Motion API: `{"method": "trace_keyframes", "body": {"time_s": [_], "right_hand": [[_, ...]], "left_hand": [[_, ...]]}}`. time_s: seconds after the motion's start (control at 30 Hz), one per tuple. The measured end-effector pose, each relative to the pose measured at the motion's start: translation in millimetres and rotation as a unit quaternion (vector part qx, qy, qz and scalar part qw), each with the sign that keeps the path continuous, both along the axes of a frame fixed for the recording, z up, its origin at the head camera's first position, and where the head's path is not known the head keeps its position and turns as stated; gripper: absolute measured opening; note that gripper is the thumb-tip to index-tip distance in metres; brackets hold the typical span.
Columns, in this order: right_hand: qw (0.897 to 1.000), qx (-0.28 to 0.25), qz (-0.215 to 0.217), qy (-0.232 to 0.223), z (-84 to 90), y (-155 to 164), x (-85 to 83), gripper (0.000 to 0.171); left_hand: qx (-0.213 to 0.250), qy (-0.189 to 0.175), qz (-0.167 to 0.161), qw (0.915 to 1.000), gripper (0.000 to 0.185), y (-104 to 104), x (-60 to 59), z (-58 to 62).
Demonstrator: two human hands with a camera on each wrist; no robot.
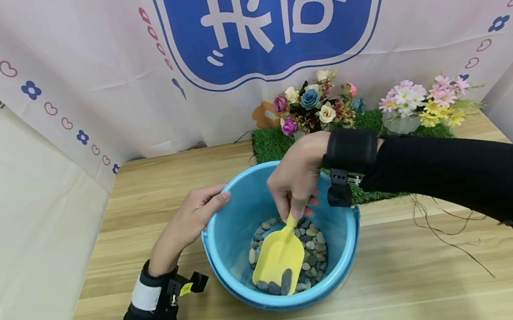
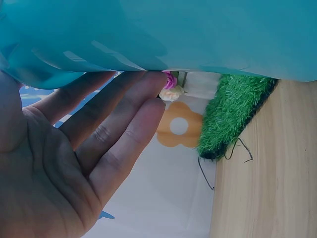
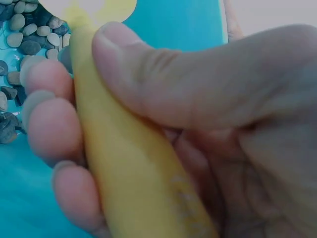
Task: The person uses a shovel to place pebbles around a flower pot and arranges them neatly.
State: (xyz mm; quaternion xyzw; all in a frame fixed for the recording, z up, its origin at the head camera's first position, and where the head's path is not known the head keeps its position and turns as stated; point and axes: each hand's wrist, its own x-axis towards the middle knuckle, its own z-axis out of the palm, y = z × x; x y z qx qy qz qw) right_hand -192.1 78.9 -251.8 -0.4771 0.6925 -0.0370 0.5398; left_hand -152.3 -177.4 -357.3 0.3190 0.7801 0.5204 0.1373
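A blue plastic bucket (image 1: 227,230) stands on the wooden table with several grey and white pebbles (image 1: 314,248) at its bottom. My right hand (image 1: 295,179) reaches down into it and grips the handle of a yellow scoop (image 1: 278,259); the scoop's blade lies on the pebbles with a couple of stones on it. In the right wrist view my fingers (image 3: 49,124) and thumb wrap the yellow scoop handle (image 3: 129,163), pebbles (image 3: 25,39) beyond. My left hand (image 1: 195,213) rests flat against the bucket's outer left rim, fingers straight; the left wrist view shows that left hand (image 2: 84,148) against the bucket wall (image 2: 163,34).
A green turf mat (image 1: 279,143) with artificial flowers (image 1: 312,102) and a second flower bunch (image 1: 426,98) lies behind the bucket. Thin dry stems (image 1: 451,230) trail on the wooden table (image 1: 404,281) to the right. A printed cloth backdrop (image 1: 275,19) closes the back and sides.
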Motion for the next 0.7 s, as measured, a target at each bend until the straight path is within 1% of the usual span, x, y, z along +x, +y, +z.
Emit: {"method": "trace_keyframes", "body": {"time_s": [0.3,0.53,0.7], "right_hand": [[1.000,-0.006,0.006,-0.020,6.7,8,-2.6,0.025],[0.999,-0.017,-0.009,-0.046,13.2,17,-5.3,0.026],[0.998,-0.020,-0.024,-0.055,15.0,25,-7.5,0.026]], "left_hand": [[0.003,-0.001,0.000,1.0000,0.033,1,0.3,-1.9],[0.004,-0.002,-0.002,1.0000,0.034,0,0.7,-0.6],[0.000,0.000,0.002,1.0000,0.034,0,0.8,0.4]]}}
